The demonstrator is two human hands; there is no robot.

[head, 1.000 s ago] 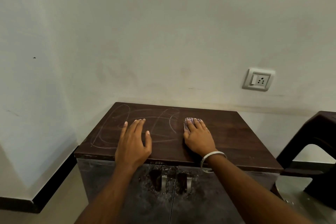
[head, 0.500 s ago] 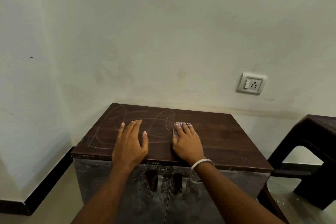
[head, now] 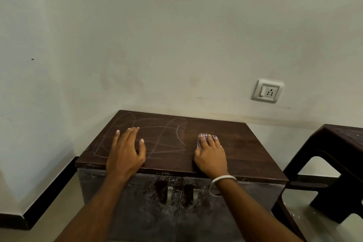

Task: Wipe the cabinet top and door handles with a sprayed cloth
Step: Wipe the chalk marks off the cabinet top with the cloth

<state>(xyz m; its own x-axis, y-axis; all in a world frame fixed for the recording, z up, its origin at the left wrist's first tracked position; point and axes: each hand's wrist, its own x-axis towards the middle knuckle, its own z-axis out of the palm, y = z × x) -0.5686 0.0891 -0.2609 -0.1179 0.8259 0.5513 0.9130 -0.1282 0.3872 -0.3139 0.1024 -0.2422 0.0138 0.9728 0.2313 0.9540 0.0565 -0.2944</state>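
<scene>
Dark brown wooden cabinet top bears pale chalk-like scribbles on its left half; left hand lies flat, fingers straight, atop them; right hand presses small checked cloth mid-top w/ flat fingers, prob. no pinch; sweep leftward, firm overlapping strokes.

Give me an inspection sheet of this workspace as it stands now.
Surface: dark wooden cabinet top, pale chalk-like curved lines across its left half.
Job's things: checked cloth flat on the top; two metal door handles on the stained doors below, untouched. No spray bottle in view.
Clutter: nothing seen.
Hands: left hand lies flat on the top, fingers straight; right hand presses the cloth, a bangle on its wrist.
Cables: nothing seen.
Surroundings: corner of pale walls, wall socket at right, dark plastic stool beside the cabinet.
</scene>
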